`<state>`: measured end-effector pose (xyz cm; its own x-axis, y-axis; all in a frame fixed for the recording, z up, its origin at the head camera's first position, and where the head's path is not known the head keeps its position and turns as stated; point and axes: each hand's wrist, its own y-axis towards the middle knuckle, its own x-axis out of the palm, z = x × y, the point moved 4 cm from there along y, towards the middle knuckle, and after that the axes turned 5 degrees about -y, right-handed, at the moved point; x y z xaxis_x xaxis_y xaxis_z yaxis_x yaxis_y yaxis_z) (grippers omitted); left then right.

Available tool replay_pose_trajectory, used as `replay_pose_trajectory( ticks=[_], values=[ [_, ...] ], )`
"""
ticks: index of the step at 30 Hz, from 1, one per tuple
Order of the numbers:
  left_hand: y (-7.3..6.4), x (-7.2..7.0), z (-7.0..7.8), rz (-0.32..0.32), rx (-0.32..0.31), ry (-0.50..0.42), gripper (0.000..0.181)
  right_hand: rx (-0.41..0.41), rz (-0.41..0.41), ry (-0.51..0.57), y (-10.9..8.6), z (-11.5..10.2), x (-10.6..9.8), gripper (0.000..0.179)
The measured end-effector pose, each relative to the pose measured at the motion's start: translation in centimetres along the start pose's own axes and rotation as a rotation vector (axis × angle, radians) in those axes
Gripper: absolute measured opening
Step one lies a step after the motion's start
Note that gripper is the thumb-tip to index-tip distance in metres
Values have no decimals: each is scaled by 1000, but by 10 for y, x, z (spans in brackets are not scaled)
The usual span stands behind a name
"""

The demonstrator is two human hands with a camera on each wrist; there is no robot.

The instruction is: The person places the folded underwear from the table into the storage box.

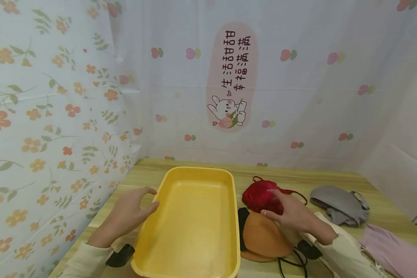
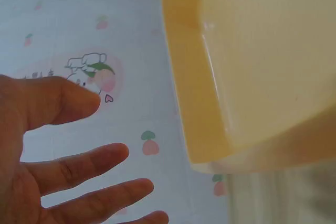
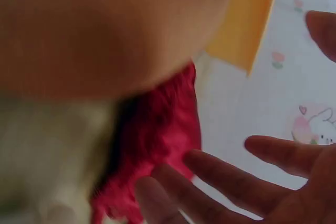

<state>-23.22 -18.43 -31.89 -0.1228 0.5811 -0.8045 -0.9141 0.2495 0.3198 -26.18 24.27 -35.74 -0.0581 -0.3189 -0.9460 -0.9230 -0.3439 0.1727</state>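
Note:
A deep yellow plastic tray (image 1: 232, 216) stands lengthwise on the table. My left hand (image 1: 125, 214) is at its left side, fingers spread; in the left wrist view the fingertips (image 2: 118, 153) are apart from the tray wall (image 2: 186, 77). My right hand (image 1: 293, 214) hovers over a crumpled red satin bra (image 1: 260, 195) and an orange moulded cup (image 1: 264, 235) with black edging and black straps. Its fingers are spread and hold nothing. In the right wrist view, the red bra (image 3: 163, 129) appears behind the fingers, with a blurred orange-brown curve (image 3: 105, 35) close to the lens.
To the right lie a folded grey garment (image 1: 337, 202) and a pink cloth piece (image 1: 392, 247). Cream fabric lies partly hidden under the right forearm. A patterned curtain (image 1: 299, 96) hangs behind the wooden table (image 1: 299, 172), and a floral one (image 1: 55, 154) borders the left.

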Motion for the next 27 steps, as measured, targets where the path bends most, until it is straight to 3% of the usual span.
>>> replay_pose_trajectory(
  ticks=[4, 9, 15, 19, 27],
  values=[
    [-19, 1, -13, -97, -76, -181, 56, 31, -96, 112, -4, -2, 11, 72],
    [-36, 8, -25, -239, -184, -428, 76, 60, -112, 106, -6, -2, 18, 77],
    [-50, 13, -27, -370, -173, -617, 85, 94, -127, 114, -11, -2, 21, 81],
    [-56, 17, -29, -423, -159, -670, 90, 125, -171, 170, -15, -1, 26, 83],
    [-68, 29, -39, -419, -204, -684, 95, 81, -198, 206, -19, -5, 30, 81]
  ],
)
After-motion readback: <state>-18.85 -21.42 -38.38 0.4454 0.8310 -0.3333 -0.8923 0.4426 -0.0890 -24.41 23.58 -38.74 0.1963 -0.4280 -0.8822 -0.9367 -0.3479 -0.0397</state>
